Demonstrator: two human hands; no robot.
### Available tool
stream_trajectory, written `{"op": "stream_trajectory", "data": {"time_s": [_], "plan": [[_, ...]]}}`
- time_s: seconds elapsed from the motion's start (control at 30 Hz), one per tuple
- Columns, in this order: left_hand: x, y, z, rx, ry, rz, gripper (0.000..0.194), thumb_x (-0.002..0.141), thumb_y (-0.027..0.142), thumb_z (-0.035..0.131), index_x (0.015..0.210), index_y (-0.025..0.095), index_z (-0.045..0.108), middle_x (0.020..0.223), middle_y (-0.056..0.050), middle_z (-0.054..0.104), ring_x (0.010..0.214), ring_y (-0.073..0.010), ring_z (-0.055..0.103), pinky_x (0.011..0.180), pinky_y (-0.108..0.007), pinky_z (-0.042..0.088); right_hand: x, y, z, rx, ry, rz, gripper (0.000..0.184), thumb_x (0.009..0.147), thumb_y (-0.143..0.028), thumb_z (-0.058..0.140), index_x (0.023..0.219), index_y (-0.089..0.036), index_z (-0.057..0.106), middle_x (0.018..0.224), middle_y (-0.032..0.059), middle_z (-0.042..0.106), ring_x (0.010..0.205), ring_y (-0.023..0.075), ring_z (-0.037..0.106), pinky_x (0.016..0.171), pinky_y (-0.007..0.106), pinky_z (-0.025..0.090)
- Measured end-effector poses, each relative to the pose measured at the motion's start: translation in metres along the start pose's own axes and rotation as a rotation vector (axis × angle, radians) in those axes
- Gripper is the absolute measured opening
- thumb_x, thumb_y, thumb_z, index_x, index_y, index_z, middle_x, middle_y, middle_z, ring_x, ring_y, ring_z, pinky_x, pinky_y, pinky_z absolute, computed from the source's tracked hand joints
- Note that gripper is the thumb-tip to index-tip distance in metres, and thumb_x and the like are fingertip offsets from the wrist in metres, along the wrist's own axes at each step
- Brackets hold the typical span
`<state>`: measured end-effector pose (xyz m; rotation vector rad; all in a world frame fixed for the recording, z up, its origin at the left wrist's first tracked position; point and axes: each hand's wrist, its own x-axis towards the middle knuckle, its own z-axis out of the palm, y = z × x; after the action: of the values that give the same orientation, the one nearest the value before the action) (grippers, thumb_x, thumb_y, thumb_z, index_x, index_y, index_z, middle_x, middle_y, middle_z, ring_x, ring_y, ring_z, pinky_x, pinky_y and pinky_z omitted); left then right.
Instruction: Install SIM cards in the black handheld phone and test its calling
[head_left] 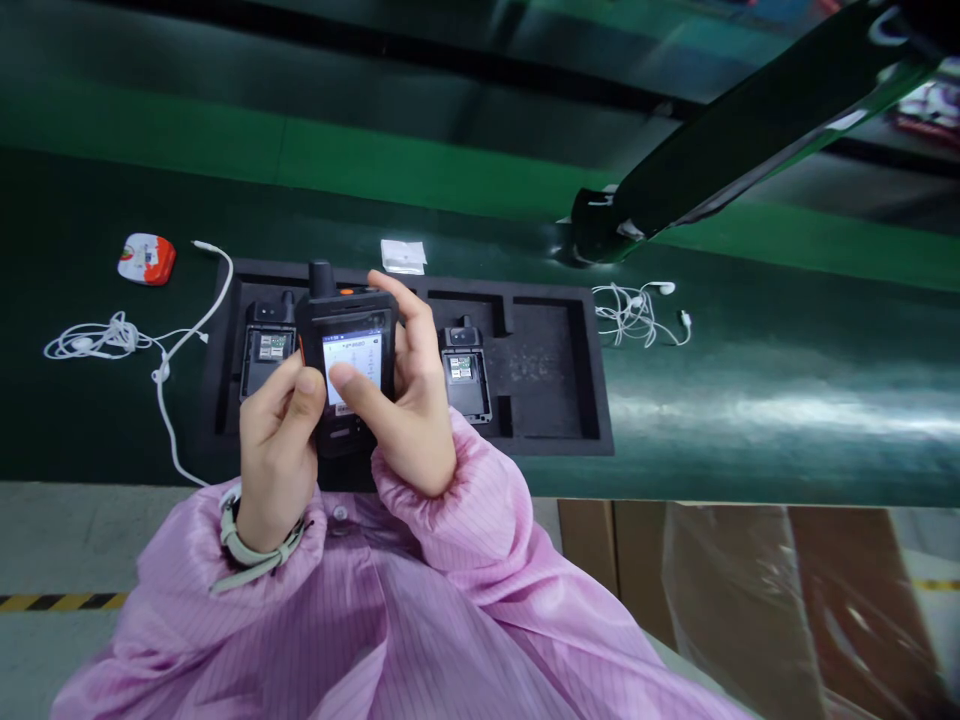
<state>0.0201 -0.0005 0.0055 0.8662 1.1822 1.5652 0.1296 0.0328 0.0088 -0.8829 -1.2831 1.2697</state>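
Note:
A black handset [346, 330] with a short antenna and a lit screen is held upright over a black foam tray [555, 380]. My left hand [279, 450] grips its lower left side, thumb resting on the screen's edge. My right hand [409, 400] wraps its right side, with the thumb pressed on the lit screen. Both wrists come out of pink striped sleeves. Two more black handsets lie back-open in the tray, one on the left [264, 355] and one on the right [465, 375].
The tray sits on a dark green belt [750, 400]. White earphone cables lie at the left [112, 338] and right [637, 312]. A red-and-white packet [146, 258] and a small clear bag [403, 256] lie further back. A dark angled arm [750, 130] hangs at upper right.

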Motion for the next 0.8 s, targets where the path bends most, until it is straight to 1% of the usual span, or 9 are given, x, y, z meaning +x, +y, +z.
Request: {"op": "stream_trajectory", "data": {"time_s": [0.1,0.17,0.3,0.4,0.47,0.57,0.63,0.7,0.8], "plan": [[0.001,-0.001,-0.001,-0.034,-0.030,0.004,0.033,0.092,0.046,0.073,0.072,0.020,0.068,0.067,0.001,0.061,0.077,-0.0175,0.066,0.073,-0.027,0.056,-0.001,0.005,-0.003,0.001,-0.048,-0.011,0.059,0.096,-0.048,0.052,0.149,-0.029,0.033,0.131,0.0060,0.068,0.103,0.0236,0.073,0.082,0.045,0.066],[0.002,-0.001,-0.002,-0.073,-0.070,-0.030,0.030,0.094,0.046,0.072,0.077,0.021,0.070,0.073,-0.001,0.066,0.080,-0.0185,0.068,0.075,-0.029,0.059,-0.001,0.010,-0.006,0.012,-0.088,-0.005,0.061,0.096,-0.047,0.046,0.153,-0.031,0.031,0.140,0.0052,0.065,0.110,0.0250,0.072,0.079,0.045,0.066],[0.003,0.001,-0.001,-0.106,-0.095,-0.045,0.032,0.094,0.046,0.072,0.073,0.022,0.069,0.075,-0.002,0.069,0.082,-0.0191,0.070,0.077,-0.030,0.061,-0.001,0.014,-0.010,0.077,-0.132,0.035,0.067,0.095,-0.051,0.048,0.156,-0.033,0.027,0.151,0.0039,0.058,0.124,0.0267,0.068,0.081,0.044,0.066],[0.003,0.002,0.000,-0.110,-0.097,-0.050,0.031,0.094,0.046,0.072,0.073,0.022,0.069,0.072,-0.001,0.066,0.080,-0.0190,0.070,0.075,-0.030,0.060,0.000,0.012,-0.008,0.118,-0.138,0.050,0.069,0.095,-0.054,0.051,0.156,-0.033,0.026,0.154,0.0038,0.056,0.128,0.0259,0.066,0.086,0.043,0.066],[0.003,0.003,0.001,-0.109,-0.093,-0.038,0.032,0.094,0.045,0.071,0.072,0.022,0.068,0.069,0.001,0.062,0.075,-0.0167,0.067,0.071,-0.027,0.058,0.000,0.009,-0.006,0.127,-0.131,0.045,0.073,0.093,-0.055,0.057,0.155,-0.031,0.027,0.153,0.0052,0.057,0.129,0.0257,0.065,0.091,0.043,0.065],[0.003,0.003,0.002,-0.088,-0.074,0.016,0.041,0.093,0.043,0.074,0.062,0.020,0.060,0.060,0.004,0.051,0.060,-0.0109,0.056,0.062,-0.022,0.052,0.000,0.004,-0.003,0.093,-0.074,0.028,0.079,0.087,-0.054,0.068,0.152,-0.028,0.031,0.151,0.0088,0.058,0.129,0.0259,0.065,0.103,0.045,0.060],[0.003,0.003,0.002,-0.082,-0.062,0.041,0.046,0.092,0.042,0.075,0.057,0.020,0.055,0.057,0.005,0.044,0.055,-0.0091,0.048,0.057,-0.020,0.048,-0.001,0.003,-0.002,0.050,-0.037,0.018,0.079,0.086,-0.053,0.070,0.151,-0.029,0.033,0.152,0.0097,0.056,0.130,0.0261,0.064,0.108,0.046,0.058],[0.002,0.003,0.003,-0.102,-0.060,0.024,0.042,0.093,0.040,0.075,0.059,0.020,0.058,0.057,0.005,0.047,0.056,-0.0098,0.049,0.058,-0.021,0.049,-0.001,0.004,-0.004,0.021,-0.053,0.004,0.076,0.088,-0.055,0.067,0.152,-0.032,0.033,0.151,0.0078,0.057,0.127,0.0262,0.066,0.103,0.047,0.061],[0.001,0.003,0.003,-0.143,-0.085,-0.035,0.027,0.094,0.038,0.072,0.073,0.021,0.070,0.067,0.001,0.061,0.067,-0.0150,0.060,0.067,-0.026,0.054,-0.003,0.008,-0.009,0.014,-0.111,-0.003,0.069,0.094,-0.057,0.055,0.155,-0.034,0.031,0.148,0.0044,0.060,0.122,0.0260,0.069,0.090,0.046,0.065]]}}
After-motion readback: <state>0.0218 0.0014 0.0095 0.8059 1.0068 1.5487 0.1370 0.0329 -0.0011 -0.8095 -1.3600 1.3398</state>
